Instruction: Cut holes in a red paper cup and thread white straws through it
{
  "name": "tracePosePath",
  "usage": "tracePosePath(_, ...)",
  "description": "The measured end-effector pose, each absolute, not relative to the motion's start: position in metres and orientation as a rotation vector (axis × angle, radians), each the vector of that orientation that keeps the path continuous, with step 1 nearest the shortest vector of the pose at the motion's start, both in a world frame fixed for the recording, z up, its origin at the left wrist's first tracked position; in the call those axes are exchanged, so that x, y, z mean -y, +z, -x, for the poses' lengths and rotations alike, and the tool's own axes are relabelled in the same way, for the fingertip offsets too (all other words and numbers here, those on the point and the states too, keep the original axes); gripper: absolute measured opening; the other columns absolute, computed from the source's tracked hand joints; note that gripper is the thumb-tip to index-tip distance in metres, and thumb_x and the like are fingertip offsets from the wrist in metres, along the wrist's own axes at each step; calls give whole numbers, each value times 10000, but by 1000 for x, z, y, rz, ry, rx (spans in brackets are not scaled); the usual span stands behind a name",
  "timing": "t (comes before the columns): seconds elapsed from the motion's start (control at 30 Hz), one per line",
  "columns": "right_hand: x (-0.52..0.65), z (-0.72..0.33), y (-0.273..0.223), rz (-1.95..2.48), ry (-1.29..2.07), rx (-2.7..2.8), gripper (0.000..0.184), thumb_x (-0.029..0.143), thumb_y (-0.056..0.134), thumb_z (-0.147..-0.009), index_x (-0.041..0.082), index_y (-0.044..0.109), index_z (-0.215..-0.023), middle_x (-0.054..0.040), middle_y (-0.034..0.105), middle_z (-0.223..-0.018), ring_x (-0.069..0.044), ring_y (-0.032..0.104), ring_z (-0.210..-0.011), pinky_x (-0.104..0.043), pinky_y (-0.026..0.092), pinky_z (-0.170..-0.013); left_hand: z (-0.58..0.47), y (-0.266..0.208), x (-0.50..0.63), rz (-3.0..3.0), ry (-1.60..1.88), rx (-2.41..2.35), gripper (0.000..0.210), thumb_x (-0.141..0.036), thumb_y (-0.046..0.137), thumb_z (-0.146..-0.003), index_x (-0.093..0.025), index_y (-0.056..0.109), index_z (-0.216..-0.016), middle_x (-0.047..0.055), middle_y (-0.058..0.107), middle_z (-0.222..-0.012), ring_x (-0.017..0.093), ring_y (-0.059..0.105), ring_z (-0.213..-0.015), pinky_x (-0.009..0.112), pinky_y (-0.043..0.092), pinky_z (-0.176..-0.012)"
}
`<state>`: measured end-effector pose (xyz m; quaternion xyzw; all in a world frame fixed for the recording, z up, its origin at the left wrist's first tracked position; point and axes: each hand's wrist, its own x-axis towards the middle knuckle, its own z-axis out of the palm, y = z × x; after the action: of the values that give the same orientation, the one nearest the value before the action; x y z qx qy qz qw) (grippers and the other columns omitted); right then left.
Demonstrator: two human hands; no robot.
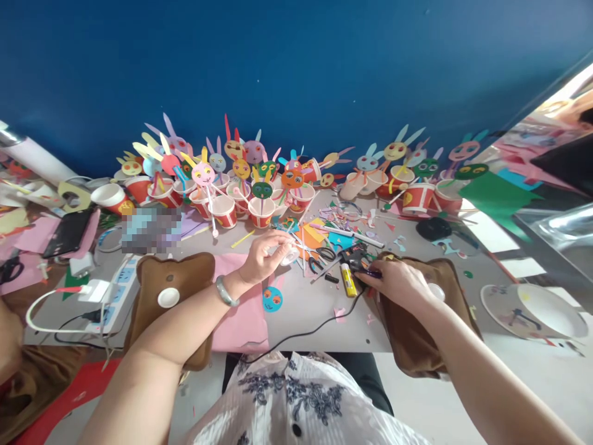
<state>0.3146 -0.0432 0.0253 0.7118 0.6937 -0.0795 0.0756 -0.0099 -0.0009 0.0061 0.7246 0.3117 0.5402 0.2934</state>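
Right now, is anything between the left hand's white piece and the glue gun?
Yes: scissors lie on the table between the white piece in the left hand and the glue gun by the right hand.

We count two brown pads at tabletop front edge; one glue gun; one yellow glue stick; one flat-lying blue face.

The left arm is slanting inward over the table's near edge, its elbow bending. The left hand is pinching, fingers curling toward the thumb. The right arm is also crossing inward; the right hand is lying slightly closer to that edge, its back facing up, fingers pointing leftward.
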Motion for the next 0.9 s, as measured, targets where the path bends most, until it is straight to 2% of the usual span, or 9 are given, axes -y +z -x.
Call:
tracePosePath(0.2,43,-306,15,-2131,-257,-1981,340,511,541,-882,215,707,-912,-104,740,-819,-292,699,-806,-311,342,-579,9,3,1,-1910,1436,-819,226,-316,592,-979,-174,732,-871,88,755,-935,172,709,-917,325,587,-865)
tracePosePath(0.37,36,-309,21,-2188,-102,-1941,364,468,513,-935,166,670,-1063,-159,750,-911,-311,707,-862,-332,374,-621,10,5,1,-1919,1446,-815,207,-291,597,-976,-174,739,-880,82,758,-921,169,716,-919,314,588,-863)
tracePosePath(0.57,17,-314,23,-2177,-126,-1891,391,466,458,-983,157,688,-1048,-181,738,-924,-317,704,-895,-363,422,-698,11,6,0,-1929,1426,-842,204,-291,599,-975,-174,752,-910,93,757,-954,175,718,-945,320,590,-877)
tracePosePath(0.73,7,-305,20,-2199,-120,-1840,424,438,424,-999,134,674,-1154,-226,736,-1031,-339,704,-976,-384,449,-768,11,6,-1,-1909,1436,-856,207,-301,603,-974,-177,757,-911,93,760,-955,181,720,-955,330,591,-886)
tracePosePath(0.9,-2,-300,17,-2215,-128,-1820,448,437,418,-1000,113,660,-1193,-257,730,-1054,-364,702,-1025,-390,449,-779,11,6,-1,-1889,1430,-853,224,-321,602,-974,-176,755,-898,96,758,-956,185,719,-948,333,592,-876)
